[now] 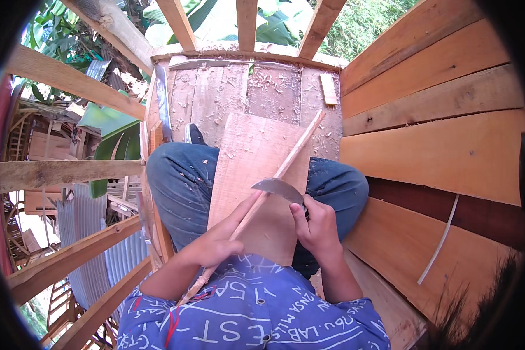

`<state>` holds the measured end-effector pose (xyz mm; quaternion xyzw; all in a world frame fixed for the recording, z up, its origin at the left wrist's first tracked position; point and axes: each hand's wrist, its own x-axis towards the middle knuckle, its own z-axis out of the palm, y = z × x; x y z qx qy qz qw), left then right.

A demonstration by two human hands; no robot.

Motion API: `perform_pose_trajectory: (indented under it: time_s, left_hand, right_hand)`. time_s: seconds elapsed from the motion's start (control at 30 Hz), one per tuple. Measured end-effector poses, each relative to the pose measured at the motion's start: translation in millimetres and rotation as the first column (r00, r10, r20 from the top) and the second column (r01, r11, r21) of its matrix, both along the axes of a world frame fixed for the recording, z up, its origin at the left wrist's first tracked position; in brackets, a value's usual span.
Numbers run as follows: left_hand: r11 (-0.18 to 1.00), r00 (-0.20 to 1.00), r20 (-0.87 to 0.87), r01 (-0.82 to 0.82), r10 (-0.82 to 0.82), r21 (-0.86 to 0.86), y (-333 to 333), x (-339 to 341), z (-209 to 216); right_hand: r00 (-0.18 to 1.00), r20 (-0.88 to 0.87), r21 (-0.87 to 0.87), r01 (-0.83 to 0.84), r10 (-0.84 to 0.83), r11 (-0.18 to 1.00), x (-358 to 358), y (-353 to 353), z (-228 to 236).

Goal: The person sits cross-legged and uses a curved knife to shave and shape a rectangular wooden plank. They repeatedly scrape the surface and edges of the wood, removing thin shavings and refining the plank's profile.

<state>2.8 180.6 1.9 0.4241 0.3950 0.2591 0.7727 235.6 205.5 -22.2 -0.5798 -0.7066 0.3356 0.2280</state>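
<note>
A long pale wooden stick (296,149) runs slantwise from my left side, near my shirt, up to the far right. My left hand (221,242) is closed around its lower part, with the fingers stretched along it toward the blade. In my right hand (318,227) is a curved knife (279,188), its grey blade pointing left and lying across the stick's middle. The knife's handle is mostly hidden by my fingers. Under the stick, a broad wooden board (242,151) rests over my lap between my bent knees.
Wood shavings litter the plank floor (268,93). A small wooden block (328,89) lies at the far right, and a long blade (163,102) stands along the left edge. Plank walling (431,151) closes the right; spaced wooden rails (70,175) line the left. A thin pale strip (440,239) hangs at right.
</note>
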Motion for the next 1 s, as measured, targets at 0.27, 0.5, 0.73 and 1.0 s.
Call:
perform_pose_trajectory:
  time_s: [0.27,0.5,0.73,1.0]
  left_hand:
    - [0.999,0.990,-0.140,-0.035,0.032,-0.021,-9,-2,1]
    - [0.980,0.993,-0.036,-0.118,0.114,-0.158,-10,-6,-3]
    - [0.967,0.994,-0.021,-0.112,0.110,-0.228,-12,-11,-5]
    - [0.949,0.991,0.045,-0.110,0.129,-0.296,-21,-16,-13]
  right_hand:
    - [0.999,0.031,0.160,0.020,-0.025,0.987,-6,4,-25]
    - [0.996,0.064,0.238,0.052,-0.069,0.970,-16,17,-38]
    - [0.971,0.034,0.193,0.226,-0.237,0.955,-15,34,-46]
    - [0.994,-0.019,0.198,0.106,-0.105,0.974,-14,32,-27]
